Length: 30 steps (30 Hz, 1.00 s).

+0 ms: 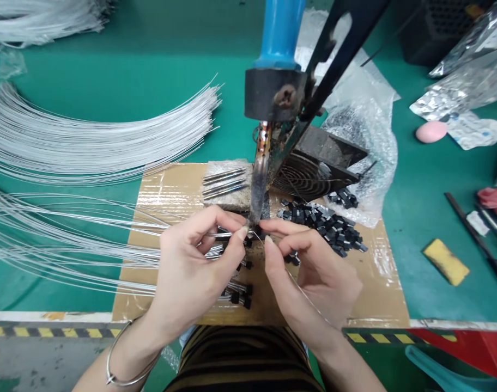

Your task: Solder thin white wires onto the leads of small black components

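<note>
My left hand [199,267] pinches a thin white cable whose end lies under the tip of a blue-handled soldering iron [261,179]. My right hand [309,267] holds a thin solder wire [308,298] between thumb and forefinger, its end close to the iron's tip. The fingertips of both hands nearly meet there and partly hide the joint. Black connectors [330,226] lie piled right of the iron. Below and behind my left hand, finished-looking cable ends with black connectors [242,298] rest on the cardboard [375,283].
A bundle of white cables [109,141] curves across the left. Metal rods [224,177] lie on a pad behind my left hand. The iron's black stand [334,60] and a round-grilled fan [309,174] rise centrally. A yellow sponge [446,261] sits right.
</note>
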Motion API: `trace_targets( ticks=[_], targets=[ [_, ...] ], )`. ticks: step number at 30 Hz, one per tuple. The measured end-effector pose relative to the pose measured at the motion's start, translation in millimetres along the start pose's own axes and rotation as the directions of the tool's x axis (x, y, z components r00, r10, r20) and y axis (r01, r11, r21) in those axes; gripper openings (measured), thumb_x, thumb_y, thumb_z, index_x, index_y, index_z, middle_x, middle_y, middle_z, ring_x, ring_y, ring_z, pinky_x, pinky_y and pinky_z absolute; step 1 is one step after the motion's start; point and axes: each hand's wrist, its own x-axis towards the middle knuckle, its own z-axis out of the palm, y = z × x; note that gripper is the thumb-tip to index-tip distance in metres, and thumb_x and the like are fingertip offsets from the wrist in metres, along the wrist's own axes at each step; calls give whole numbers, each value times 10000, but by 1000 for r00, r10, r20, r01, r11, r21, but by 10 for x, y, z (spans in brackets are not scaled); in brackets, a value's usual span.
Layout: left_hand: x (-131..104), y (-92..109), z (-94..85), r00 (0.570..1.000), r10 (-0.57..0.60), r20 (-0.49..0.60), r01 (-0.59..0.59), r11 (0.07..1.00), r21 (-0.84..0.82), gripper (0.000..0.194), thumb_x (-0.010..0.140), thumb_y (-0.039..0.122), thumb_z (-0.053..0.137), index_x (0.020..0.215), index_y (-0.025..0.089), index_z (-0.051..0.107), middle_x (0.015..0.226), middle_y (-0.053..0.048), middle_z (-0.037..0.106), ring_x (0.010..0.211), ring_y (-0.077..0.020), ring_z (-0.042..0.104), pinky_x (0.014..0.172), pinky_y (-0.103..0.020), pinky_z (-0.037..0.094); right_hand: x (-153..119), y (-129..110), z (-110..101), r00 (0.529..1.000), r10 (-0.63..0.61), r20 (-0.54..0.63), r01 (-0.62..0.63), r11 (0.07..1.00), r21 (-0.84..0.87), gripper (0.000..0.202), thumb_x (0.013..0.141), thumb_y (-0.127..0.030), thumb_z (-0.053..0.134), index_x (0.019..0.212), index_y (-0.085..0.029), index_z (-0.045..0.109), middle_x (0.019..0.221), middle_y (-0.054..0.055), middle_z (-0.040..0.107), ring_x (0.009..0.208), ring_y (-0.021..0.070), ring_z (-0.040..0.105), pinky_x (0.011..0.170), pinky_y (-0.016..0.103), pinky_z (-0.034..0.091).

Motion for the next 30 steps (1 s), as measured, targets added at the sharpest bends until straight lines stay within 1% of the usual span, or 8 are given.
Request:
trace_targets(
  ticks=[6,10,13,18,23,27,30],
  targets=[
    [3,14,8,1000,19,4,-19,1000,-8,164,856,63,740,789,210,716,824,61,774,735,-57,702,656,-103,536,-4,-9,-1,1000,-2,-2,2,1000,-17,235,881,5,717,885,-223,656,1149,15,803,1052,164,782,948,289,595],
    [-3,5,11,1000,8,9,-7,1000,-24,158,859,70,746,799,213,717,833,61,772,750,-60,703,675,-110,543,-5,-18,-6,1000,-5,5,5,1000,-13,238,880,8,711,873,-222,647,1145,24,804,1048,174,784,955,308,598],
    [-4,-5,10,1000,3,6,-3,1000,-16,154,859,75,749,794,212,718,837,53,775,749,-68,705,660,-124,540,0,-15,-5,1000,-12,3,12,1000,-11,237,879,8,707,875,-222,649,1136,31,805,1046,183,784,957,322,603],
    [-7,-5,6,1000,-8,21,8,1000,-18,148,864,83,745,790,208,718,832,34,772,748,-98,706,657,-174,546,2,-1,5,998,-56,-1,56,996,-69,237,878,-2,713,893,-229,649,1114,36,812,1010,192,795,940,346,625],
    [-16,3,-4,1000,-20,23,20,1000,-18,134,869,99,752,806,214,724,851,28,768,765,-115,706,648,-203,541,-4,-3,20,993,-118,-14,116,986,-119,251,852,0,736,912,-230,654,1063,40,819,974,197,807,886,333,653],
    [-20,-7,-5,1000,-13,16,13,1000,-3,133,868,110,753,794,218,726,851,23,770,782,-127,716,650,-211,545,8,-14,31,990,-142,-20,137,979,-150,241,859,-10,730,906,-234,654,1028,44,823,951,200,812,861,333,666],
    [-16,-3,0,1000,-19,18,19,1000,-4,140,864,100,749,797,221,726,851,31,773,775,-116,719,644,-194,545,16,-20,34,989,-150,-20,145,976,-160,242,854,-4,727,903,-230,653,1014,47,825,944,195,813,844,315,666]
  ],
)
